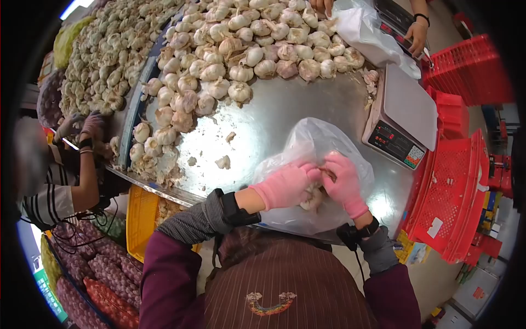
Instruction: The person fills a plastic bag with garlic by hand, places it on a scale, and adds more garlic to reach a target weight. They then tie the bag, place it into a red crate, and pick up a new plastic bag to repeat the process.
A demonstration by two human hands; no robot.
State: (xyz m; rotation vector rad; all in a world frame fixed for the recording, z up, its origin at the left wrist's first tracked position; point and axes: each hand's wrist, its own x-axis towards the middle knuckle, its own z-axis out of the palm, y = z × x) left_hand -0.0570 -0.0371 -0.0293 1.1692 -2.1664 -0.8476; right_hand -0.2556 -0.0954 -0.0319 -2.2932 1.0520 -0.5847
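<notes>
Both of my hands wear pink gloves and meet over a clear plastic bag (329,134) at the front of the metal table. My left hand (287,183) is closed, its fingertips close to the other hand; what they grip is hidden. Bent fingers of my right hand (344,183) close around a brownish piece of garlic, only partly visible. Just below and between the hands, a pale garlic bulb (311,200) shows at the bag. Its outline is partly covered by the gloves and the plastic.
A large heap of garlic bulbs (241,41) covers the table's far side. A digital scale (405,112) stands right, near red crates (449,192). Another person's hand (417,35) is by a white bag (359,27). A co-worker's gloved hands (90,125) are at left, above a yellow crate (141,219).
</notes>
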